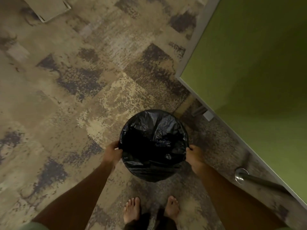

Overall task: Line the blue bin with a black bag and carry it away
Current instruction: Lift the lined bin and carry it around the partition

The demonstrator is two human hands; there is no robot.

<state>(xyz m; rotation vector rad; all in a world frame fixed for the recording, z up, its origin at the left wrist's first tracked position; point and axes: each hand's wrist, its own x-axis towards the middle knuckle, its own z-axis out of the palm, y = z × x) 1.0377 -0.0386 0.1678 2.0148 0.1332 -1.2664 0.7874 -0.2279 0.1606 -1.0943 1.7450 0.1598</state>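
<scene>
A round bin stands on the carpet just ahead of my bare feet. A black bag [153, 130] lines it and is folded over the whole rim and down the outside, so no blue of the bin shows. My left hand [113, 153] grips the bag-covered rim on the left side. My right hand [196, 157] grips the rim on the right side. The inside of the bag is dark and I cannot make out anything in it.
A green partition panel [249, 72] with a grey frame runs close along the right. A metal leg with a round foot [240, 175] stands at the lower right. A pale flat furniture base [48, 7] lies at the top left. Patterned carpet [83, 80] spreads ahead and left.
</scene>
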